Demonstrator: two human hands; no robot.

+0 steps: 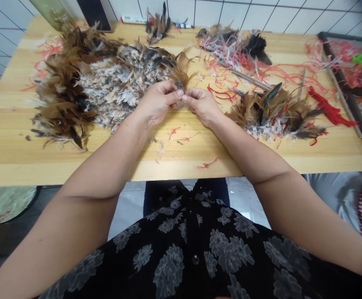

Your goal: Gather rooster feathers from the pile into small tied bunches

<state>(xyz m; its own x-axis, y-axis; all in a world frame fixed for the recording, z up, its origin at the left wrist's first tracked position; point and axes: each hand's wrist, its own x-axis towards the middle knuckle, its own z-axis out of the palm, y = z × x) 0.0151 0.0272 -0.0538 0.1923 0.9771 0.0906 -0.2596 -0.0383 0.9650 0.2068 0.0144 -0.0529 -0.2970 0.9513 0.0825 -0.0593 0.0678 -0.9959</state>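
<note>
My left hand (pixel 157 102) and my right hand (pixel 201 104) meet fingertip to fingertip over the middle of the wooden table (pixel 13 141). Both pinch the base of a small tuft of brown feathers (pixel 180 71) that fans up and away from my fingers. The tuft lies against the right edge of a big heap of brown, grey and white feathers (pixel 96 79) spread over the left half of the table. A smaller pile of brown and dark feathers (pixel 274 112) lies just right of my right hand.
Red and white string scraps (pixel 231 58) litter the far right of the table, with thin sticks (pixel 249 79) and a red tassel (pixel 330 110). A dark-framed tray (pixel 360 120) holds more scraps at the right edge. A marker (pixel 134 19) lies at the back.
</note>
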